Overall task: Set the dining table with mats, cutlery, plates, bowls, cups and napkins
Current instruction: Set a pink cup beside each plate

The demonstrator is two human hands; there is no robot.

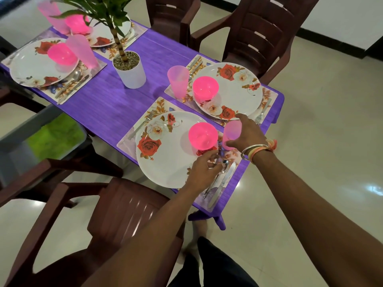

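Right hand (247,135) wrapped round translucent pale-pink cup (233,130), upright on near floral mat (161,104), just beside hot-pink bowl (203,136) on rose-print plate (165,162), left hand (202,167) pinching steel spoon (224,165) beside knife (223,183)

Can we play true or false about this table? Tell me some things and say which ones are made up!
1. The right hand holds a pink cup. True.
2. The plant pot in the middle of the table is black. False: it is white.
3. A pink bowl sits on the near plate. True.
4. The left hand is picking up a fork. False: its fingers pinch a spoon that lies to the right of the near plate.
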